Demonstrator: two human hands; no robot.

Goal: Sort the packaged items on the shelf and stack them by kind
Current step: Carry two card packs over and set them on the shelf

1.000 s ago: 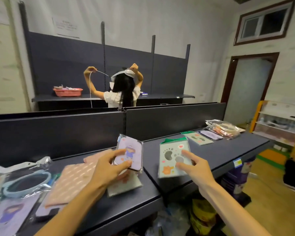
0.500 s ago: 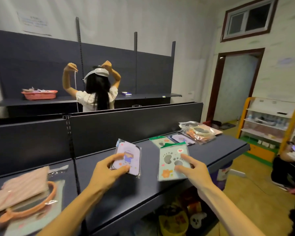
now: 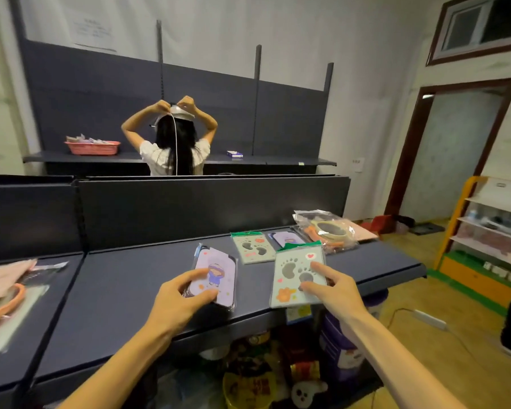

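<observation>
My left hand (image 3: 180, 299) grips a purple packaged case with a cartoon figure (image 3: 214, 276), held just over the dark shelf (image 3: 124, 290). My right hand (image 3: 334, 290) pinches a pale green paw-print package (image 3: 295, 278) near the shelf's front edge. Farther back lie a second paw-print package (image 3: 251, 247) and a second purple package (image 3: 288, 239). At the shelf's right end sits a heap of clear-wrapped ring-shaped items (image 3: 326, 230). On the left shelf section lie pink packages and an orange ring (image 3: 3, 286).
A dark back panel (image 3: 207, 208) rises behind the shelf. Beyond it a person (image 3: 174, 146) stands with both arms raised, facing another shelf that bears a pink basket (image 3: 92, 146). Goods sit below my shelf. A yellow display rack (image 3: 484, 237) stands at right.
The view has swung right along the shelf. Both hands carried their packages along, closer to the matching packages at the right end; the left pile has slid to the frame's edge.
</observation>
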